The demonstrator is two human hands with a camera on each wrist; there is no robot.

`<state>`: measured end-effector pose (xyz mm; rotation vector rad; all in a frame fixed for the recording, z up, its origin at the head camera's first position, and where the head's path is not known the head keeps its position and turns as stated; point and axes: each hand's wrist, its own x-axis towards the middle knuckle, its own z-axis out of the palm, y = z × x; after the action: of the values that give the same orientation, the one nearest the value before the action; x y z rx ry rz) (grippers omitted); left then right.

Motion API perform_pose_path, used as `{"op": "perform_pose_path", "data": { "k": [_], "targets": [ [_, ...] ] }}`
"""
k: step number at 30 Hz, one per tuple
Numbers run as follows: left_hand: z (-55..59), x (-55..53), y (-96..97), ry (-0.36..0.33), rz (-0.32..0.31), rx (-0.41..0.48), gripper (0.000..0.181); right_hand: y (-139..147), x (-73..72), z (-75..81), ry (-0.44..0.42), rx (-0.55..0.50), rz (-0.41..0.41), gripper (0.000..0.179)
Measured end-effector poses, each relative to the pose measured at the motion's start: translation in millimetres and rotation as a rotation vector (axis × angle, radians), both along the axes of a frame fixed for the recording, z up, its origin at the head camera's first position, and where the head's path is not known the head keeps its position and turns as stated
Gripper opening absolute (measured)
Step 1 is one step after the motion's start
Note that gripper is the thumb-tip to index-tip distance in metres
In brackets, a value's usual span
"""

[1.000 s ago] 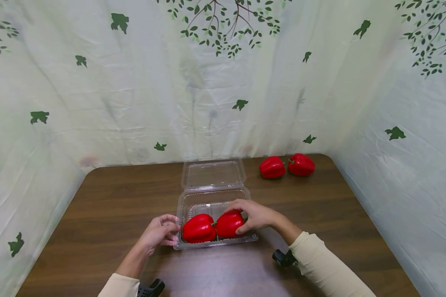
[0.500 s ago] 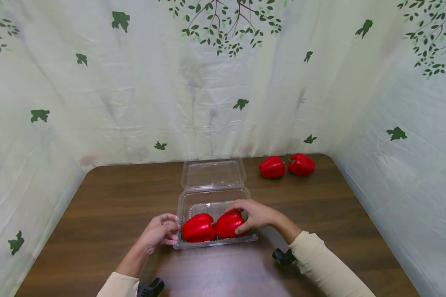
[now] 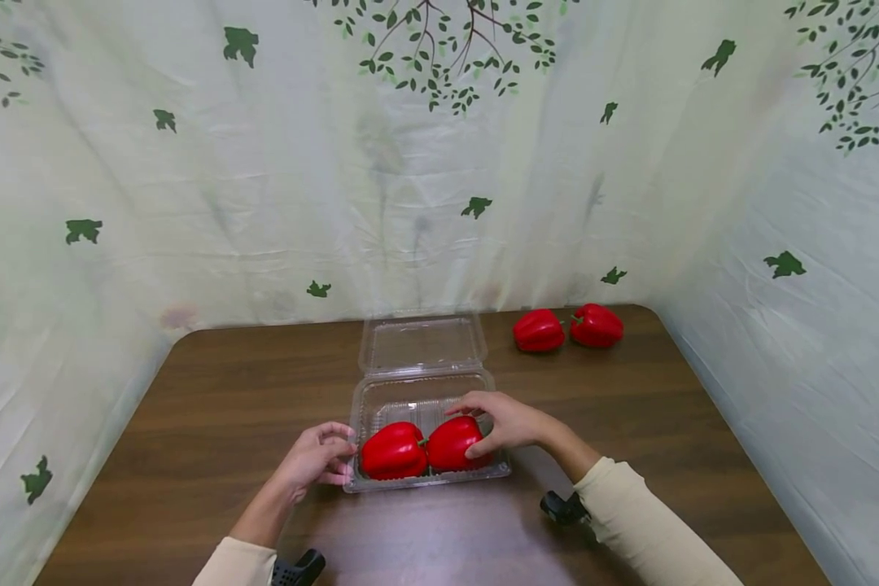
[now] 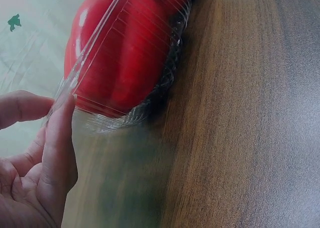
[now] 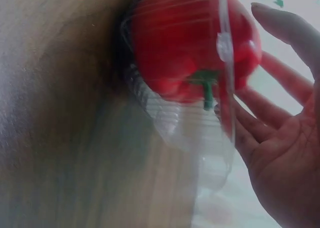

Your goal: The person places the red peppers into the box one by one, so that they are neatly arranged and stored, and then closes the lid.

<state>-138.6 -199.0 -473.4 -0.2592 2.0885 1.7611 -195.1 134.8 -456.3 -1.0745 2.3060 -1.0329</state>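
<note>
Head view: a clear plastic box (image 3: 410, 407) is seen on a brown table (image 3: 227, 407), its lid (image 3: 421, 342) laid back on the far side. Two red peppers are contained side by side in the near part of the box: a left pepper (image 3: 393, 452) and a right pepper (image 3: 450, 445). The box's left rim is pinched between the thumb and finger of the left hand (image 3: 315, 456), as confirmed by the left wrist view. The right hand (image 3: 509, 422) is held wide around the right pepper, its fingers spread; whether the pepper is gripped cannot be told. In the right wrist view, the pepper's green stem (image 5: 207, 93) is seen through the box wall. Two further red peppers, one to the left (image 3: 538, 330) and one to the right (image 3: 596, 325), are placed at the table's far edge, right of the lid. Pale sleeves (image 3: 652, 521) are worn on both arms, with a black device (image 3: 562, 509) noted at the right wrist. The table is backed by a leaf-patterned curtain (image 3: 410, 163).
</note>
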Motion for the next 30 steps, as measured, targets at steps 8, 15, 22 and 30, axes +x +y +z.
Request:
{"op": "perform_pose_path", "data": {
  "k": [8,15,22,30],
  "targets": [
    [0.3,0.7,-0.9,-0.006,-0.001,-0.023,0.032,18.1,-11.1,7.9,-0.025,-0.152,-0.095,0.063],
    [-0.9,0.1,-1.2,-0.005,0.000,-0.011,0.031,40.5,-25.3,17.5,0.041,-0.240,-0.278,0.065],
    [-0.8,-0.8,-2.6,-0.003,0.008,-0.011,0.031,64.1,-47.8,15.9,0.145,-0.250,-0.535,0.072],
    [-0.9,-1.2,-1.7,-0.013,0.003,-0.001,0.030,88.4,-71.4,5.8,0.102,-0.211,-0.710,0.075]
  ]
}}
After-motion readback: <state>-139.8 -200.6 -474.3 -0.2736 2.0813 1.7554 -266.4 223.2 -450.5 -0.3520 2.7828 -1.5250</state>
